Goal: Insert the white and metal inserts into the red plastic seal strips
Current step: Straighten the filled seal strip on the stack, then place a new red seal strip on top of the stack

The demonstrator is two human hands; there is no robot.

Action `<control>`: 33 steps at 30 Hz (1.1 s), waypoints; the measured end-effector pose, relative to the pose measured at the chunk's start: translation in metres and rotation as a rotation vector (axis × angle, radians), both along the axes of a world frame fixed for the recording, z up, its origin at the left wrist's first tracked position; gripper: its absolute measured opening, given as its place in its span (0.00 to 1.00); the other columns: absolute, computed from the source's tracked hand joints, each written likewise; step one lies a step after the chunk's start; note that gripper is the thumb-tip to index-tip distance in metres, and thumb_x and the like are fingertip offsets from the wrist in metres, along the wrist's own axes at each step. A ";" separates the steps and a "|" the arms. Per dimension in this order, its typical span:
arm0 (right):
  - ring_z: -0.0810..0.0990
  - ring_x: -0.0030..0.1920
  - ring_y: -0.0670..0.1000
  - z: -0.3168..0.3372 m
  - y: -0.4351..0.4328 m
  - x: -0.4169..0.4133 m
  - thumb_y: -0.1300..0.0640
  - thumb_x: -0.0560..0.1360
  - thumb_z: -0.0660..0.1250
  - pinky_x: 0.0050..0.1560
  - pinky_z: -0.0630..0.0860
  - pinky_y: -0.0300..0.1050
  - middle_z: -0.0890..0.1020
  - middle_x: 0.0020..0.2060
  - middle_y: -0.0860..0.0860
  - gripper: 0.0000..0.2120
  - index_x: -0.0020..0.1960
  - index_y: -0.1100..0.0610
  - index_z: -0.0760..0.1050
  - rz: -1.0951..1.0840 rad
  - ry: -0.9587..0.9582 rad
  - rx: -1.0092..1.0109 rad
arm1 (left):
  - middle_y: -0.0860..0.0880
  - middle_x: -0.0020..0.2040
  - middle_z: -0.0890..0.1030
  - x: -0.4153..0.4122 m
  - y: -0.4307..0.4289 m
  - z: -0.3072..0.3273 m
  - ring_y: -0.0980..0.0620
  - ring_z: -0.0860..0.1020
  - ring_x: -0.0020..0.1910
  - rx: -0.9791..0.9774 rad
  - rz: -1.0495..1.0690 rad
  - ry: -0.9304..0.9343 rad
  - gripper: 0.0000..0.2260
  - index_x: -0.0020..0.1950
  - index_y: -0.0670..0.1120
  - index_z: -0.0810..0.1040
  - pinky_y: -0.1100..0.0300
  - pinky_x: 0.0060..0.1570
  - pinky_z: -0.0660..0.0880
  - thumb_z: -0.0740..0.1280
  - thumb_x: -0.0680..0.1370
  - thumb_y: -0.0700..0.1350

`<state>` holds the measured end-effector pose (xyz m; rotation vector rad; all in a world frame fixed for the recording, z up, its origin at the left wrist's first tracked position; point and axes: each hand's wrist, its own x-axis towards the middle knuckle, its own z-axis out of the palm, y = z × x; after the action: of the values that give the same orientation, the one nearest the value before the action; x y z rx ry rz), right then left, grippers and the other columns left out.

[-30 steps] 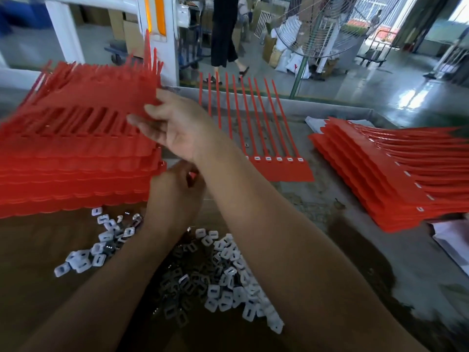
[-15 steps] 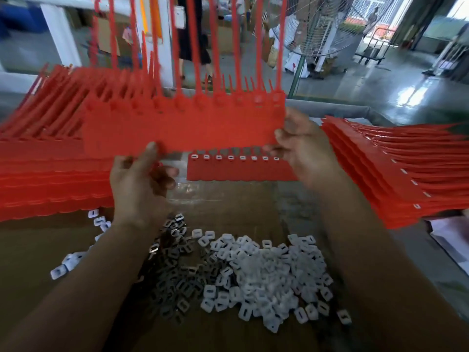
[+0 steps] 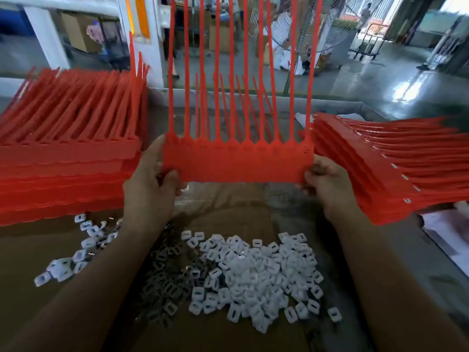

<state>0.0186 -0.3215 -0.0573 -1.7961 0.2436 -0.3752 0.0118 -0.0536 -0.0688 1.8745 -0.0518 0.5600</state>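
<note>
Tabletop [image 3: 228, 214] with inserts [image 3: 253, 270], positioning step: your left hand [image 3: 149, 194] and right hand [image 3: 327, 184] pinch a strip [image 3: 238, 161] by its ends; next, lay it flat.

Since a second ago: pulled one sheet of red seal strips [image 3: 238, 161] off the left stack [image 3: 68, 153], stood it upright and carried it right to the middle. Now pinching its lower corners with left hand [image 3: 149, 189] and right hand [image 3: 327, 191], uncrossed and wide apart.
</note>
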 end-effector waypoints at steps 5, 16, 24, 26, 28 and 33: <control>0.77 0.42 0.51 -0.011 -0.004 0.006 0.72 0.70 0.62 0.50 0.74 0.52 0.82 0.40 0.53 0.17 0.53 0.56 0.80 -0.068 0.054 -0.347 | 0.43 0.49 0.82 0.003 0.005 -0.002 0.45 0.79 0.46 0.464 0.081 0.003 0.15 0.59 0.49 0.78 0.61 0.44 0.68 0.66 0.73 0.39; 0.76 0.59 0.55 -0.005 0.000 0.004 0.63 0.73 0.64 0.60 0.67 0.42 0.80 0.56 0.57 0.15 0.60 0.60 0.76 -0.142 0.264 -0.606 | 0.39 0.55 0.79 0.007 0.010 -0.005 0.38 0.75 0.56 0.650 -0.013 0.188 0.14 0.61 0.44 0.76 0.51 0.57 0.70 0.62 0.76 0.40; 0.74 0.62 0.55 -0.001 0.002 0.002 0.62 0.74 0.62 0.62 0.64 0.43 0.78 0.60 0.57 0.17 0.63 0.59 0.74 -0.153 0.285 -0.694 | 0.39 0.58 0.76 0.007 0.009 -0.006 0.42 0.71 0.58 0.771 -0.029 0.201 0.15 0.62 0.43 0.75 0.55 0.60 0.61 0.63 0.75 0.39; 0.73 0.63 0.55 -0.001 0.002 0.002 0.62 0.74 0.62 0.63 0.64 0.44 0.77 0.60 0.58 0.17 0.63 0.59 0.73 -0.148 0.294 -0.726 | 0.41 0.58 0.74 0.008 0.011 -0.007 0.43 0.70 0.59 0.724 -0.016 0.222 0.15 0.61 0.43 0.76 0.55 0.61 0.62 0.63 0.75 0.38; 0.73 0.62 0.56 -0.002 0.002 0.001 0.62 0.74 0.62 0.63 0.64 0.45 0.77 0.60 0.58 0.17 0.62 0.60 0.74 -0.146 0.298 -0.751 | 0.42 0.57 0.76 0.009 0.012 -0.008 0.44 0.71 0.58 0.728 -0.028 0.212 0.14 0.59 0.42 0.77 0.56 0.59 0.64 0.63 0.75 0.37; 0.73 0.60 0.58 -0.003 0.003 0.000 0.62 0.74 0.63 0.61 0.65 0.45 0.74 0.59 0.59 0.16 0.61 0.59 0.75 -0.145 0.291 -0.823 | 0.45 0.62 0.75 0.011 0.014 -0.010 0.46 0.70 0.62 0.758 -0.069 0.190 0.15 0.59 0.43 0.77 0.58 0.61 0.63 0.59 0.75 0.34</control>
<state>0.0184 -0.3183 -0.0598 -2.6582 0.4728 -0.3374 0.0230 -0.0400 -0.0789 2.6424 -0.2276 0.3270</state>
